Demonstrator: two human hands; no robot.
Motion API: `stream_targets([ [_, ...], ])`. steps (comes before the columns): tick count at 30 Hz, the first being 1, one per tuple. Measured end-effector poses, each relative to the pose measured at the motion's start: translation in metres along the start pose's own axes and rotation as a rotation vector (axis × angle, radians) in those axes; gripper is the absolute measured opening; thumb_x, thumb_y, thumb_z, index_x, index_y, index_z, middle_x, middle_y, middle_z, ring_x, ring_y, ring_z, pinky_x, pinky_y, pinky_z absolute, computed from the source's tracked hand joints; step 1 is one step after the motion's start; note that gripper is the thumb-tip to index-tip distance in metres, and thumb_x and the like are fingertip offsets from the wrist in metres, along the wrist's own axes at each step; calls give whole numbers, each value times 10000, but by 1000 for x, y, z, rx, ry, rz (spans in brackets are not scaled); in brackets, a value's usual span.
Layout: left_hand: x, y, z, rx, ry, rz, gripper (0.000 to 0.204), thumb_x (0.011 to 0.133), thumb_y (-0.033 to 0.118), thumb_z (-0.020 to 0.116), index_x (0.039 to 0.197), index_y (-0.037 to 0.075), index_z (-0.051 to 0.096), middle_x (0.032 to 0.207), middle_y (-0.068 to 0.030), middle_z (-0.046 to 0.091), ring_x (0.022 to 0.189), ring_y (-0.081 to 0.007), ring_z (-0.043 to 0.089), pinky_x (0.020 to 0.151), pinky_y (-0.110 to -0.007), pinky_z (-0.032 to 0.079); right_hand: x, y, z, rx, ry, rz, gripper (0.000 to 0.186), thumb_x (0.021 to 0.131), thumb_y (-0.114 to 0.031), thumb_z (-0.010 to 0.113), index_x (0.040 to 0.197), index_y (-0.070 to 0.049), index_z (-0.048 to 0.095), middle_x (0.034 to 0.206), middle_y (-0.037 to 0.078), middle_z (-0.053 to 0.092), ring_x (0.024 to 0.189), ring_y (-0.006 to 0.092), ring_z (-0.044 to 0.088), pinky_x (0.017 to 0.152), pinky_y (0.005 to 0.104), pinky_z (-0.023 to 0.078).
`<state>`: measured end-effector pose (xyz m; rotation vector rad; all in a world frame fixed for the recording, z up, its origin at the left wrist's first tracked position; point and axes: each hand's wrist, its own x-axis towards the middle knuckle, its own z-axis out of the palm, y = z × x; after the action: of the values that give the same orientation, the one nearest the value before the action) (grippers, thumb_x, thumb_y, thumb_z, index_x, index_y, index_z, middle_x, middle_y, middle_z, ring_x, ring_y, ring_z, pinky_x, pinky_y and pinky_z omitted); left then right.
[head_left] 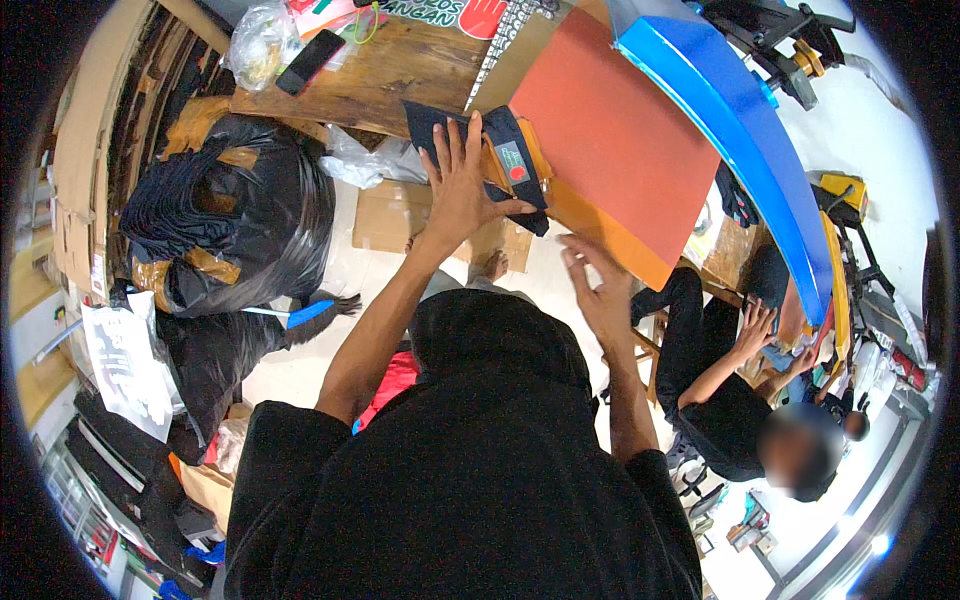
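Note:
My left hand [460, 185] lies with spread fingers on a dark fabric piece [425, 120], its thumb reaching toward the lower part. The fabric has a small grey-and-red label [515, 165] and rests over a narrow orange board [540, 145] at the table's front. My right hand [590, 280] is below and to the right, fingers bent and apart with nothing in them, near the corner of a wide red-orange pad [615, 150]. A long blue machine panel [740, 150] rises along that pad's right side.
A wooden table [380, 70] bears a phone [310, 62] and plastic bag [258, 45]. Black bagged cloth bundles [230, 210] stand at left, cardboard [385, 220] lies on the floor. A co-worker in black [720, 430] works at the right, hands near another machine [840, 300].

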<state>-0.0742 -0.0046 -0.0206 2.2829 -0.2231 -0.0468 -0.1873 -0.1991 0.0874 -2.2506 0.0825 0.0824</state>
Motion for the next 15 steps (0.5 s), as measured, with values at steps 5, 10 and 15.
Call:
stream_targets([
  [5,1,2,0,16,-11,-7,1513,487,655,897,1598,111,24,1570,-408,101,1485,-550,3,1119,-738,8,-7,17,27,637,-244,480,579,1068,-486,391,1181,12,665,1086,99,722,841,142,639,740,276,492],
  [10,-1,3,-2,45,-2,12,1484,514,625,898,1596,99,30,1565,-402,131,1486,-546,18,1119,-738,25,40,9,13,659,-233,490,862,1012,-688,207,1206,31,642,1111,167,720,921,199,679,801,323,520],
  [15,0,-1,-2,64,-11,21,1466,526,575,909,1595,88,31,1567,-385,152,1489,-538,35,1129,-727,27,85,-15,0,543,-349,501,974,956,-778,167,1165,27,673,1096,215,721,1061,288,698,918,393,531],
])
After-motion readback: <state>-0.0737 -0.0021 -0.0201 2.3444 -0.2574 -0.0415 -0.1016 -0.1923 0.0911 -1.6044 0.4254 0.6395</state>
